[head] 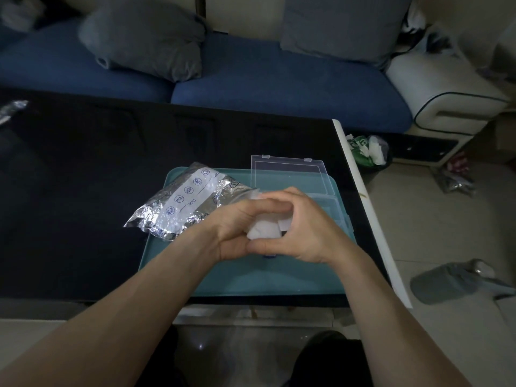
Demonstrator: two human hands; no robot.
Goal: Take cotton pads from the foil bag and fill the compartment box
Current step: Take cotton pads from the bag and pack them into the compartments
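Both hands meet above the middle of a teal tray [223, 277] that sits near the right end of a dark bench [83, 191]. The left hand [240, 230] and the right hand [304, 227] are each curled around a small bundle of white cotton pads [264, 230], so the grip of both hands is closed on the pads: the fingertips of the two hands touch over the top of the bundle and the thumbs meet beneath it. The pads are held up in the hands, just above the tray and in front of the box. The foil bag [178, 202] lies crumpled on the left part of the tray, its far left corner hanging over onto the bench; a white label strip with blue round symbols runs along it, and its mouth points toward the hands. The clear plastic compartment box [332, 208] rests on the right part of the tray, mostly hidden behind the hands, with its see-through lid [289, 174] folded open at the far side. What lies inside the compartments cannot be made out. Beyond the bench is a blue sofa [279, 88] with grey cushions [145, 37].
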